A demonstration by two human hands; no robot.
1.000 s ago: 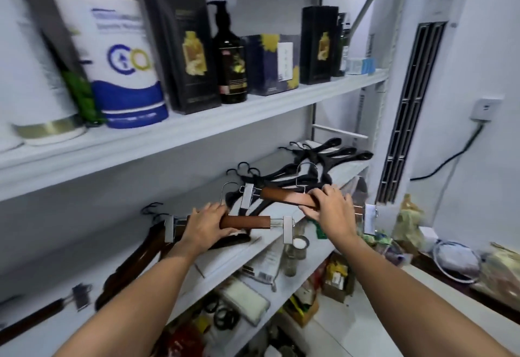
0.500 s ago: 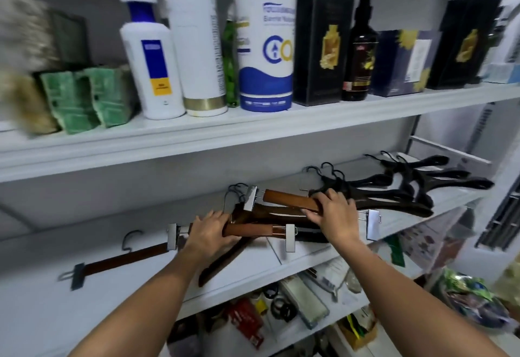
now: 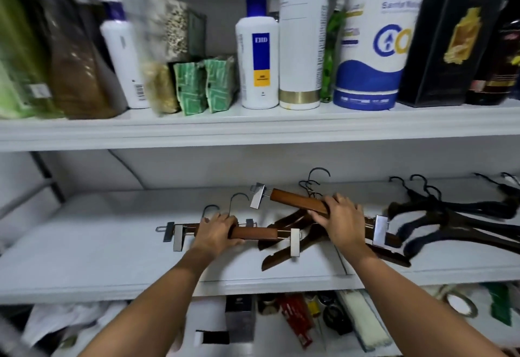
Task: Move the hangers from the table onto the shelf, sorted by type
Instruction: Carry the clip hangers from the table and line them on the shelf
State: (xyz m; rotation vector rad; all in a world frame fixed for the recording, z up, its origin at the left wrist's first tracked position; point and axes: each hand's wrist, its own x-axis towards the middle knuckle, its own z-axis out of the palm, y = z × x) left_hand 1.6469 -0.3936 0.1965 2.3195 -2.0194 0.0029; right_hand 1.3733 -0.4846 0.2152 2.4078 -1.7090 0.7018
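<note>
Left hand (image 3: 216, 232) is wrapped round the wooden bar of a clip hanger (image 3: 257, 233), roughly level over the middle shelf (image 3: 98, 244), with a metal clip showing at each end. Right hand (image 3: 342, 223) is clamped on the bar of a second clip hanger (image 3: 298, 202), which is tilted with its far-left end higher. Its right clip sits just beside my wrist. Hands are apart, one hanger each. Can't tell if either hanger touches the shelf.

A third clip hanger (image 3: 168, 232) lies just behind the left one, its clip poking out left. Under and between the held pair is a pile of brown wooden hangers (image 3: 281, 258) on the shelf. Further right is a pile of black hangers (image 3: 450, 216).

The upper shelf (image 3: 253, 131) holds green packets (image 3: 205, 83), a pump bottle (image 3: 260, 55), a paper roll (image 3: 377, 47) and a black box (image 3: 450, 33). The left end is blurred.
</note>
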